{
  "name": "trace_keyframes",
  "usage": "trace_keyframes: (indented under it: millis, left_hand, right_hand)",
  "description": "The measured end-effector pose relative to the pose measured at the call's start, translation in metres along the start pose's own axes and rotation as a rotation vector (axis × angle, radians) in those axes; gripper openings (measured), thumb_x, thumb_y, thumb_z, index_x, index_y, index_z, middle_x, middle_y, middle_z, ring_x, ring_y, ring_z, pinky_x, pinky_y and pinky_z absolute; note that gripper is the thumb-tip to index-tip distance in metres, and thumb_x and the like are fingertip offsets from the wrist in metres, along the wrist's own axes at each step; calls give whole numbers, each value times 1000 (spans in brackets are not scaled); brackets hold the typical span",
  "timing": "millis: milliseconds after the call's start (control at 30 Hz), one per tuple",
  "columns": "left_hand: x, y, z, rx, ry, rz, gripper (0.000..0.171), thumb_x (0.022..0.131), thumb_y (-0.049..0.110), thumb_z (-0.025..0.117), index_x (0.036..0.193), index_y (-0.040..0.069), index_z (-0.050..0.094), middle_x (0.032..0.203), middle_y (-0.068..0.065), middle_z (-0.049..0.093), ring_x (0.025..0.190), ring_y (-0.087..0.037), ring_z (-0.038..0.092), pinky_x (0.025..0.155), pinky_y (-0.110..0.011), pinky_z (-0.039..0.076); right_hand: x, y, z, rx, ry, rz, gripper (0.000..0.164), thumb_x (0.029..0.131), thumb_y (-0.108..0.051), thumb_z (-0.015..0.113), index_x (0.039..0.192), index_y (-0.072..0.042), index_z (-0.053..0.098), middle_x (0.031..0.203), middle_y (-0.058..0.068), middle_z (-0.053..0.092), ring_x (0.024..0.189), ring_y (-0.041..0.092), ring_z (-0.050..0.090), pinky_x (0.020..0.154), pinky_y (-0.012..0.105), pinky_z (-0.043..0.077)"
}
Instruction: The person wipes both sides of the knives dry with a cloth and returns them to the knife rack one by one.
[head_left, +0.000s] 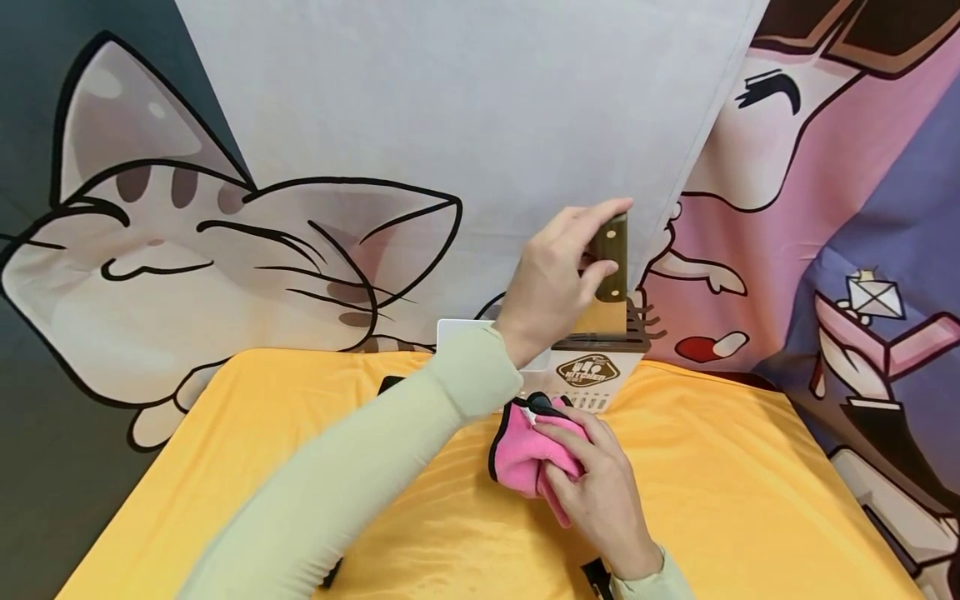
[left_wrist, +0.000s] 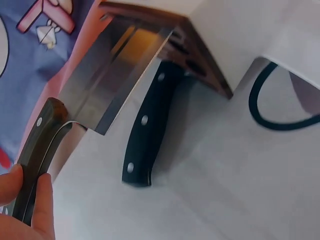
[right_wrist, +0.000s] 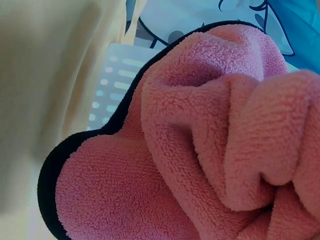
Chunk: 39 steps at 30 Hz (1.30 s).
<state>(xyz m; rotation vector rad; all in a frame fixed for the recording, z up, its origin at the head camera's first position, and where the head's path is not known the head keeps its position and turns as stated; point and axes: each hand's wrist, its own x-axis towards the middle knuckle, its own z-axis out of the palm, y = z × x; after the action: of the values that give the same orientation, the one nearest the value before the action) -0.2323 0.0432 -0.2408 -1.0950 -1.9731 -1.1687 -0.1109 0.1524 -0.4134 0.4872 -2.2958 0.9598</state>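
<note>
My left hand point(head_left: 551, 271) pinches the wooden handle point(head_left: 617, 258) of a cleaver between thumb and fingers. In the left wrist view the broad steel blade of the cleaver point(left_wrist: 102, 75) reaches the brown slotted top of a white knife block point(left_wrist: 220, 30); how deep it sits I cannot tell. A black-handled knife point(left_wrist: 145, 125) stands in the same block, beside the cleaver. Lower down, in front of the block, my right hand point(head_left: 603, 492) grips a bunched pink cloth point(head_left: 517, 454) with black edging. Folds of the cloth point(right_wrist: 125, 185) fill most of the right wrist view.
The knife block has a "KITCHEN" logo point(head_left: 588, 371) and perforations on its front. A white panel point(head_left: 457, 333) stands to its left. Yellow cloth point(head_left: 712, 483) covers the table. Behind hangs a printed curtain point(head_left: 480, 125). A dark object point(head_left: 597, 577) lies near my right wrist.
</note>
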Motion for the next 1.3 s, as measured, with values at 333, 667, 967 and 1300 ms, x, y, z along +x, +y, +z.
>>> trace_keyframes:
  millis: [333, 667, 967, 1300]
  left_hand:
    - [-10, 3, 32, 102, -162, -51, 54, 95, 4, 68, 146, 14, 53, 126, -8, 59, 107, -15, 63, 92, -12, 43]
    - [-26, -7, 50, 159, -191, -96, 52, 95, 6, 69, 143, 18, 55, 123, -4, 60, 99, -15, 66, 84, -16, 49]
    - [-32, -14, 55, 184, -196, -150, 56, 92, 6, 73, 143, 19, 55, 126, -2, 59, 108, -15, 65, 90, -17, 49]
    - [-37, -18, 48, 142, -192, -168, 65, 91, 15, 77, 149, 20, 49, 127, -5, 55, 105, -17, 63, 90, -21, 49]
  right_hand:
    - [-2, 2, -1, -12, -8, -4, 39, 75, 1, 76, 109, -18, 78, 127, 3, 64, 117, 24, 58, 104, 16, 35]
    - [-2, -1, 0, -41, 16, -22, 43, 70, 4, 76, 106, -21, 78, 125, -4, 64, 113, 19, 58, 97, 19, 41]
    - [-2, -1, 1, -39, 21, -27, 42, 70, 4, 76, 104, -21, 78, 125, -3, 64, 112, 19, 59, 96, 19, 41]
    - [-1, 0, 1, -38, 8, -26, 44, 71, 4, 77, 108, -20, 78, 128, 0, 64, 115, 21, 59, 100, 16, 37]
